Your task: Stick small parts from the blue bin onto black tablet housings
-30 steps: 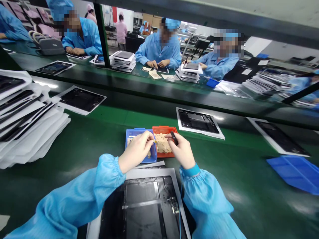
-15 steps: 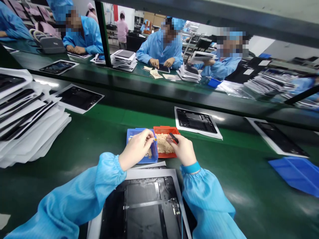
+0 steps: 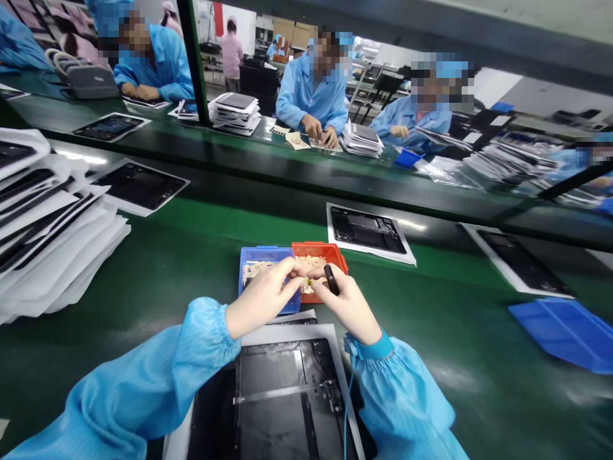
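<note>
My left hand [image 3: 265, 292] is over the blue bin [image 3: 242, 255], thumb and fingers pinched around a tiny yellow piece [image 3: 309, 281]. My right hand [image 3: 352, 303] grips a black pen-like tool [image 3: 331, 280] in front of the red bin [image 3: 341, 257]; its working tip cannot be made out. The fingertips of both hands almost meet at the yellow piece. Small tan pieces lie in both bins, partly hidden by my hands. Below my forearms lies an opened black tablet housing [image 3: 272, 370] on white sheeting, with a ribbon cable and small circuit board showing.
A tall stack of wrapped panels [image 3: 57, 236] stands at left. More black housings on white sheets [image 3: 368, 230] lie along the far side. At right is a blue plastic tray [image 3: 565, 332]. A thin blue cord [image 3: 348, 409] hangs from my right cuff. Co-workers sit beyond the divider.
My right hand has come left and turned, bringing its fingers close to my left fingertips. The black tool now stands more upright. My left hand has shifted slightly, still pinching the yellow piece.
</note>
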A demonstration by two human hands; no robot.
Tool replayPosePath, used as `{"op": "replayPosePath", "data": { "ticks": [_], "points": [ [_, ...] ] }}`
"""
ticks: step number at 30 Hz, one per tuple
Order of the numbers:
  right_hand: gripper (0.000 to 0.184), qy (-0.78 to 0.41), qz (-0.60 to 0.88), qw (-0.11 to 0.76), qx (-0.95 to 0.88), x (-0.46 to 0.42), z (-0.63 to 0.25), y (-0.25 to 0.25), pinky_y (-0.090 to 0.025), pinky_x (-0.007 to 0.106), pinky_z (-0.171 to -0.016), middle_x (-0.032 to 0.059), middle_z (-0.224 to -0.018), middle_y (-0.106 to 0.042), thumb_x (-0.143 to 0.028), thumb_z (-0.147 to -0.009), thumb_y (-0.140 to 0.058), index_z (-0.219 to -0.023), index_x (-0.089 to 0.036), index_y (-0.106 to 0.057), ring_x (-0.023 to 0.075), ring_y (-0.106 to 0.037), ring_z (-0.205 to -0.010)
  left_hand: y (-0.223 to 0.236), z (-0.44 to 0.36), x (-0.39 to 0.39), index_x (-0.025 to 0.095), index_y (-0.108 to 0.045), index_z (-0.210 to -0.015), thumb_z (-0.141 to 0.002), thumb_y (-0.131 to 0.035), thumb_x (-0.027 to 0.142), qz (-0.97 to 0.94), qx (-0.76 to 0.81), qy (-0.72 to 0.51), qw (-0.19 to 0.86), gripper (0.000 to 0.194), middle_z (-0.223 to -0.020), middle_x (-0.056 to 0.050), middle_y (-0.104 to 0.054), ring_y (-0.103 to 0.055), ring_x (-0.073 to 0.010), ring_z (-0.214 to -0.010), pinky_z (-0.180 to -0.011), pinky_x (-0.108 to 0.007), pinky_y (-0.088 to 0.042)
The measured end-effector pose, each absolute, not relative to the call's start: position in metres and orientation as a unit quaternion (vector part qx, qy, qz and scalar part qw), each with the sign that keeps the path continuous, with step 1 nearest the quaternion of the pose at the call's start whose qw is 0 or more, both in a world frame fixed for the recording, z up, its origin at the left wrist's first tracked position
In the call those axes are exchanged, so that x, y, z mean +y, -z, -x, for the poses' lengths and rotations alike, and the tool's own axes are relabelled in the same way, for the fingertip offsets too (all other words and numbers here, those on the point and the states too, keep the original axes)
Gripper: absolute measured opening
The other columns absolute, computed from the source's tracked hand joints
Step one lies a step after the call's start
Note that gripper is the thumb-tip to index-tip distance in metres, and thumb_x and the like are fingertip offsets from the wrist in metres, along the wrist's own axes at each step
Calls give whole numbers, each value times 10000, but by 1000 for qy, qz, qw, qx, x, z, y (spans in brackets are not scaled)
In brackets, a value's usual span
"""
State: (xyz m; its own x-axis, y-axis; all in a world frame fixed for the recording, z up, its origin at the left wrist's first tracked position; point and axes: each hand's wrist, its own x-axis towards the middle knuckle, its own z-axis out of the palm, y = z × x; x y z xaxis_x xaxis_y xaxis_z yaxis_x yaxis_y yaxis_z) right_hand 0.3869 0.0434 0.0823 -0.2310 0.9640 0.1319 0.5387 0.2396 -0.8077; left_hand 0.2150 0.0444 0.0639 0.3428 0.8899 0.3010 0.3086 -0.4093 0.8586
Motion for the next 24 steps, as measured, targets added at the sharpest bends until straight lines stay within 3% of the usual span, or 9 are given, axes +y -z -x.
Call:
{"op": "replayPosePath", "data": {
  "ticks": [3,7,11,19,22,24],
  "points": [
    [114,-363,513,345,-697,43,-387,-82,-382,257,-551,17,-725,-570,-282,-750,-565,-728,-173,-592,141,-504,-619,-65,-215,43,196,-519,-913,-892,-473,182,-748,397,-404,346,53,-809,29,-609,-581,-108,-741,-705,-229,-439],
    [109,-346,509,381,-689,42,-388,-80,-350,246,-522,5,-709,-537,-276,-749,-585,-726,-172,-604,115,-439,-562,-67,-215,40,197,-593,-944,-885,-505,246,-792,416,-396,209,117,-1014,-33,-590,-538,-185,-967,-859,-336,-418],
    [87,-293,512,392,-706,36,-384,-81,-347,242,-513,2,-699,-533,-245,-752,-582,-710,-178,-617,108,-419,-541,-68,-216,35,198,-639,-926,-879,-513,258,-810,433,-374,129,147,-961,-32,-598,-527,-190,-898,-824,-372,-412],
    [78,-163,533,397,-729,24,-396,-91,-419,275,-631,26,-759,-545,-198,-757,-559,-702,-183,-612,155,-526,-698,-76,-224,58,196,-635,-813,-846,-514,226,-789,501,-327,143,129,-915,-12,-618,-553,-173,-886,-824,-334,-433],
    [90,-114,587,411,-688,13,-415,-102,-412,265,-594,22,-793,-550,-265,-782,-585,-812,-195,-631,138,-499,-660,-72,-230,85,187,-648,-839,-857,-485,191,-798,502,-299,145,164,-980,-31,-632,-565,-183,-943,-872,-327,-428],
    [202,-103,623,418,-654,3,-426,-110,-393,245,-531,5,-802,-533,-321,-778,-616,-947,-211,-621,106,-440,-574,-69,-234,99,196,-660,-861,-847,-487,139,-818,483,-273,154,182,-982,-27,-648,-584,-167,-937,-873,-288,-432]
  ]
}}
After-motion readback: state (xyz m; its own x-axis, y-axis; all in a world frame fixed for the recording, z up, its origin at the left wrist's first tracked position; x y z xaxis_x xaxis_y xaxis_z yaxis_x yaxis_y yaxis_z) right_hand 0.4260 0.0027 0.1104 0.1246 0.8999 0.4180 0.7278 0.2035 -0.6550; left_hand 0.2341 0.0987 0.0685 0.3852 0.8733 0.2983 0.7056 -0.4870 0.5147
